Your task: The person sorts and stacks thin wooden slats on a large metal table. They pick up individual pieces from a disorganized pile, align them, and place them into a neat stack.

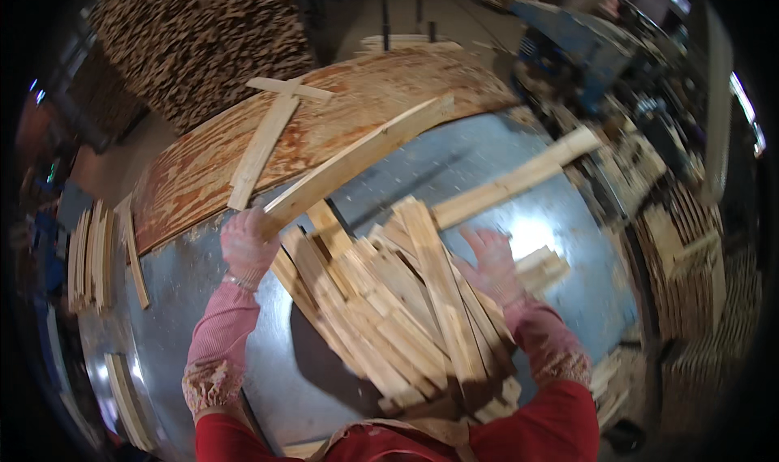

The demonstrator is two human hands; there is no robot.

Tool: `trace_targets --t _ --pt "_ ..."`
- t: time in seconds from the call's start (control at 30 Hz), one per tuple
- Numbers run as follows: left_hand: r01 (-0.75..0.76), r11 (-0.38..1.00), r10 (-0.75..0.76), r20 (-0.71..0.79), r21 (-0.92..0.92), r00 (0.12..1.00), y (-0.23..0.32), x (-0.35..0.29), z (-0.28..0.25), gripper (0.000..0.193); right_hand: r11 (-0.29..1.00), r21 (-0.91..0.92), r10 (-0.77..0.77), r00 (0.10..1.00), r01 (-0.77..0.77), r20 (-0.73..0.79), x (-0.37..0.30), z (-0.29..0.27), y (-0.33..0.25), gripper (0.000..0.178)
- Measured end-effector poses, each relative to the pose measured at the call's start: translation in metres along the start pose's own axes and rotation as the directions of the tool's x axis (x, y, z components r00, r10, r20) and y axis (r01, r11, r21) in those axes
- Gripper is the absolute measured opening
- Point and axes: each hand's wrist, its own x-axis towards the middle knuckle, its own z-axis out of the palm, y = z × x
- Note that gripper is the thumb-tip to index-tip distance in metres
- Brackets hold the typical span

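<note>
My left hand (247, 241) grips the near end of a long wooden board (357, 163), which slants up and away to the right above the metal table. Below it lies a loose heap of wooden slats (373, 316), spread toward my body. One wider slat (438, 287) rests on top of the heap. At the heap's right edge is my right hand (487, 259), fingers apart and holding nothing. Just beyond that hand, another board (515, 182) lies toward the machine. Pinkish gloves cover both hands.
A worn plywood sheet (349, 89) covers the table's far side, with two crossed slats (268, 137) on it. Small stacks of slats (91, 255) stand at the left. Blue machinery (584, 48) is at the far right, and a big wood stack (203, 40) rises behind.
</note>
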Motion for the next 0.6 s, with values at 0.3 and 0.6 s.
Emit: trace_targets --t 0.3,0.6 --pt "-0.539 0.780 0.523 -0.142 -0.319 0.840 0.123 -0.027 -0.116 0.059 0.884 0.464 0.000 0.992 0.059 -0.126 -0.103 -0.145 -0.042 0.079" --pt "-0.553 0.614 0.586 -0.144 -0.563 0.797 0.309 -0.062 -0.145 0.090 0.667 -0.175 0.740 0.671 -0.724 0.048 -0.367 -0.210 -0.035 0.070"
